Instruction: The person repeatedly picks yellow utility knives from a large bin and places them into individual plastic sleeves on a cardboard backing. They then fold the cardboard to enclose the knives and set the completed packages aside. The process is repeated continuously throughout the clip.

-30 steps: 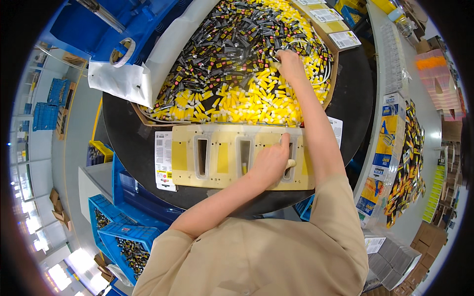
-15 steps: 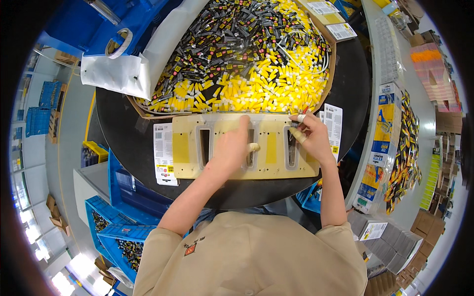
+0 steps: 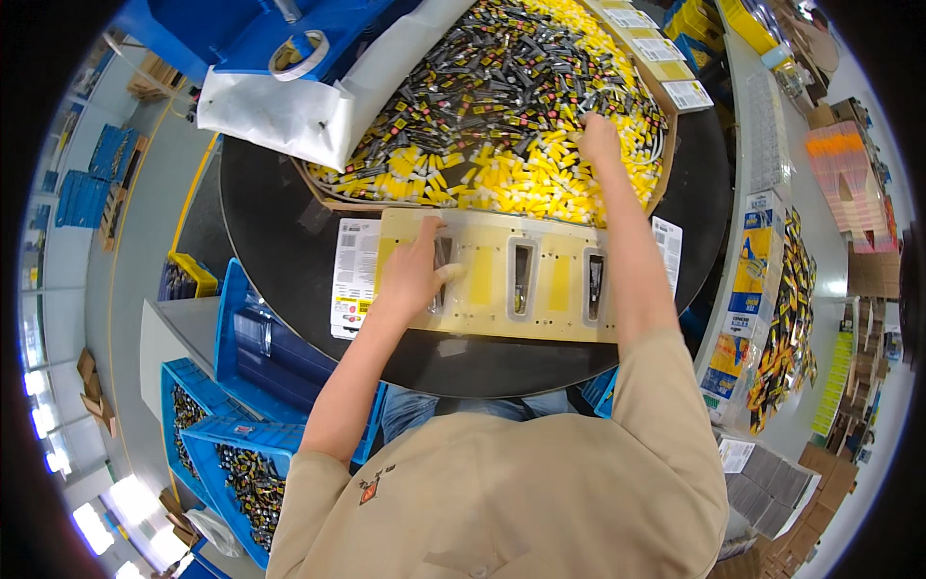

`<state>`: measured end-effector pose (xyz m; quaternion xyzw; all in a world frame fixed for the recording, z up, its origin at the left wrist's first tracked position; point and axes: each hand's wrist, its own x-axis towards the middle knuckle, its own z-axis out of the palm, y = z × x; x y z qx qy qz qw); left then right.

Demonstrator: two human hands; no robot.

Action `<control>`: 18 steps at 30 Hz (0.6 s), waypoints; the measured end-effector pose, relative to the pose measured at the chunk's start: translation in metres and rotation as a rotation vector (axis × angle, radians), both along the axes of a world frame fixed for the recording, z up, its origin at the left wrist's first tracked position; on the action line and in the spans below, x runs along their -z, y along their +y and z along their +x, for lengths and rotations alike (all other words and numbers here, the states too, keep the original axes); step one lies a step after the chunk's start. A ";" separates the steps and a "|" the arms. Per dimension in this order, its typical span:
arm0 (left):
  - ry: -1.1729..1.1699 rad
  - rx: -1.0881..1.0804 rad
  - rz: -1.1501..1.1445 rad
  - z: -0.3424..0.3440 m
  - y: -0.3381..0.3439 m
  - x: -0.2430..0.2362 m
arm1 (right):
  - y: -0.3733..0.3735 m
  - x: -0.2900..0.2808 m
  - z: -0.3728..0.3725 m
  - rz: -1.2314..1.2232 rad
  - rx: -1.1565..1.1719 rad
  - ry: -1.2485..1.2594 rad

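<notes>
A pale yellow jig plate (image 3: 559, 314) with three clear-lined slots lies in front of me on the round black table (image 3: 280, 217). My left hand (image 3: 410, 275) rests at its left slot, index finger stretched and thumb apart, with a pale cover on the thumb. Beyond the plate spreads a heap of small black tubes with yellow caps (image 3: 463, 101), inside a low cardboard rim. Into the right part of that heap reaches my right hand (image 3: 601, 143); its fingertips are bent down and mostly hidden. Dark contents show in the middle and right slots.
Printed white cards (image 3: 355, 261) stick out under the plate's left end, and another card (image 3: 667, 236) by its right end. A tape roll (image 3: 299, 56) and white sheet (image 3: 280, 116) hang by the blue bin at upper left. Blue crates of tubes (image 3: 251, 492) stand lower left.
My right hand has left the plate's right slot and moved forward into the heap. My left hand has gone from the middle slot to the left one. The whole view has shifted somewhat.
</notes>
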<state>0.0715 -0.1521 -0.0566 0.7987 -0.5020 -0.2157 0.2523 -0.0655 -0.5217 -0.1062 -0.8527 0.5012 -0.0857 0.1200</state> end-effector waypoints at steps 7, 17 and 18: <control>-0.001 -0.080 0.216 0.025 0.013 -0.016 | 0.070 -0.045 -0.037 0.435 -0.023 -0.532; -0.140 0.035 -0.268 0.055 -0.139 -0.004 | 0.236 -0.053 -0.063 0.310 -0.226 -0.644; -0.213 0.042 -0.180 0.055 -0.154 0.000 | 0.230 -0.053 -0.063 0.248 -0.240 -0.650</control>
